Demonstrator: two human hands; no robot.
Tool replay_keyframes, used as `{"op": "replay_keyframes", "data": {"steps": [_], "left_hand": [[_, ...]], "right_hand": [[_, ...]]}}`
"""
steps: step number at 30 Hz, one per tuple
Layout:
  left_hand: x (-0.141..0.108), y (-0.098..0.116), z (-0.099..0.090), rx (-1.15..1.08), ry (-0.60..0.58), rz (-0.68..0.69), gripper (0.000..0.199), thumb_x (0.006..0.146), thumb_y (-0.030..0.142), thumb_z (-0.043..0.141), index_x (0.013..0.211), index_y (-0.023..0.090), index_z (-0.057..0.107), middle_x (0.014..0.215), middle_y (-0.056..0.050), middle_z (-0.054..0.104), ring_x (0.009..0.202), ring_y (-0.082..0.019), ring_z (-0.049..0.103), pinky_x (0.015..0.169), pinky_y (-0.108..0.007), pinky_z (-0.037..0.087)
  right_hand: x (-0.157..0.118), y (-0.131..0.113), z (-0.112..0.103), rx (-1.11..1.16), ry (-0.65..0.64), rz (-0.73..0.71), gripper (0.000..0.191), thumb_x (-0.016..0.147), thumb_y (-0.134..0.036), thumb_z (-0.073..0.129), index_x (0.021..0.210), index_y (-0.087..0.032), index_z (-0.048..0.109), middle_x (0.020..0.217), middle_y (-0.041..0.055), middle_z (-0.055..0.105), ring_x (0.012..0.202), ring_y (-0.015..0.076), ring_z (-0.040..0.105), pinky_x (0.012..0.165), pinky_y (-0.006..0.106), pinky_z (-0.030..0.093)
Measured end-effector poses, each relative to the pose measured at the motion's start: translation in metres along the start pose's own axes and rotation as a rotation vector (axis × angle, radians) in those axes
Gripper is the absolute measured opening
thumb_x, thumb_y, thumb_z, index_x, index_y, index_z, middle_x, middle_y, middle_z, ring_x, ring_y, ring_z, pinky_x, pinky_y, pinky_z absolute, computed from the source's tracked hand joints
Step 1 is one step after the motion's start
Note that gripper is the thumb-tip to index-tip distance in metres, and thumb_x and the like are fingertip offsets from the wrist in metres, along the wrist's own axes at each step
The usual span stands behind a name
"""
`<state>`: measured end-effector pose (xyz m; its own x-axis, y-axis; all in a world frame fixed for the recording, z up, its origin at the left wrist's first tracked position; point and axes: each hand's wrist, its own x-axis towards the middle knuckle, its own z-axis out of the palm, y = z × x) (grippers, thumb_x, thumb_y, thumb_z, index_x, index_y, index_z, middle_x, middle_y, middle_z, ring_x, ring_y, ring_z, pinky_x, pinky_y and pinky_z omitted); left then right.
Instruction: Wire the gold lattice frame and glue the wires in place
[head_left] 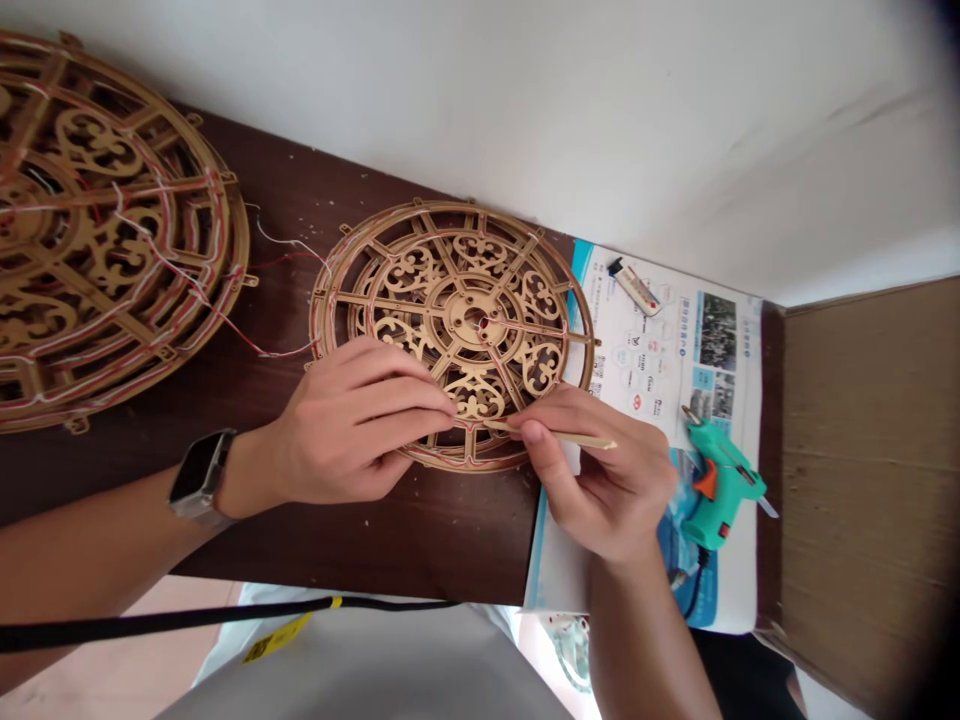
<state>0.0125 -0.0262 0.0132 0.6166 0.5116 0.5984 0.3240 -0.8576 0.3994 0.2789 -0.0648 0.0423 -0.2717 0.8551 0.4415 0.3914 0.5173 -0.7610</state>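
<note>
A round gold openwork frame point(475, 318) with scrollwork panels and spokes lies on the dark brown table. Red and white wires run along its rings. My left hand point(352, 420) is closed on the near-left part of the frame, fingertips pressed at the rim; the wire under them is hidden. Between the thumb and fingers of my right hand point(600, 465) is a thin wooden stick point(577, 438). Its pointed tip touches the wired near rim, just right of my left fingertips.
More wired round frames point(97, 240) are stacked at the left, joined by loose red and white wires point(225, 310). On the right, a printed sheet point(731, 590) carries a lighter point(634, 287) and a teal hot glue gun point(721, 480). Beyond stand a cardboard panel point(870, 450) and a white wall.
</note>
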Motion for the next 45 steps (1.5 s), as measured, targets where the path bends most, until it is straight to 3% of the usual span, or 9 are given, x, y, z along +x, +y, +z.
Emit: {"op": "replay_keyframes", "data": {"steps": [12,22,27,31,37,45], "left_hand": [[-0.004,-0.002,0.006,0.008,-0.034,0.017,0.033,0.088,0.003,0.074,0.117,0.018,0.075,0.118,-0.002,0.086,0.106,-0.025,0.078,0.090,-0.044,0.060],[-0.006,-0.001,0.007,-0.009,-0.050,-0.001,0.037,0.086,0.000,0.073,0.118,0.018,0.075,0.120,-0.003,0.085,0.109,-0.026,0.076,0.093,-0.045,0.060],[-0.005,0.000,0.007,-0.010,-0.026,-0.013,0.037,0.084,-0.001,0.074,0.115,0.018,0.075,0.118,-0.002,0.085,0.108,-0.026,0.076,0.094,-0.044,0.060],[-0.005,0.001,0.006,-0.035,-0.022,-0.013,0.037,0.083,-0.003,0.073,0.114,0.016,0.075,0.118,-0.002,0.085,0.108,-0.026,0.075,0.092,-0.044,0.059],[-0.003,0.002,0.005,-0.049,-0.076,0.045,0.031,0.089,0.000,0.069,0.115,0.015,0.075,0.119,-0.002,0.085,0.107,-0.025,0.073,0.094,-0.045,0.057],[0.002,-0.003,-0.005,-0.156,-0.185,0.143,0.020,0.101,0.009,0.059,0.108,0.017,0.076,0.112,-0.003,0.084,0.105,-0.022,0.074,0.098,-0.042,0.057]], "right_hand": [[0.004,-0.001,0.002,-0.027,-0.046,0.287,0.016,0.105,-0.020,0.072,0.090,-0.019,0.079,0.083,0.0027,0.082,0.075,0.0142,0.078,0.064,0.026,0.058],[0.003,0.000,0.003,-0.094,-0.009,0.269,0.016,0.104,-0.020,0.073,0.089,-0.019,0.078,0.082,0.0015,0.081,0.071,0.0126,0.077,0.061,0.024,0.056],[-0.002,0.003,0.000,-0.122,0.130,0.286,0.018,0.104,-0.020,0.073,0.087,-0.020,0.079,0.080,0.0010,0.080,0.066,0.0119,0.073,0.062,0.026,0.056],[-0.008,0.009,0.000,-0.078,0.278,0.337,0.011,0.106,-0.024,0.073,0.102,-0.024,0.084,0.094,0.0019,0.083,0.074,0.0142,0.077,0.069,0.029,0.061],[-0.007,0.011,0.002,-0.159,0.185,0.318,0.013,0.106,-0.024,0.072,0.113,-0.025,0.083,0.109,0.0034,0.084,0.089,0.0161,0.079,0.078,0.031,0.061],[-0.003,0.006,0.001,-0.144,0.169,0.312,0.010,0.104,-0.018,0.073,0.105,-0.023,0.082,0.097,0.0010,0.083,0.077,0.0123,0.074,0.067,0.027,0.055]]}}
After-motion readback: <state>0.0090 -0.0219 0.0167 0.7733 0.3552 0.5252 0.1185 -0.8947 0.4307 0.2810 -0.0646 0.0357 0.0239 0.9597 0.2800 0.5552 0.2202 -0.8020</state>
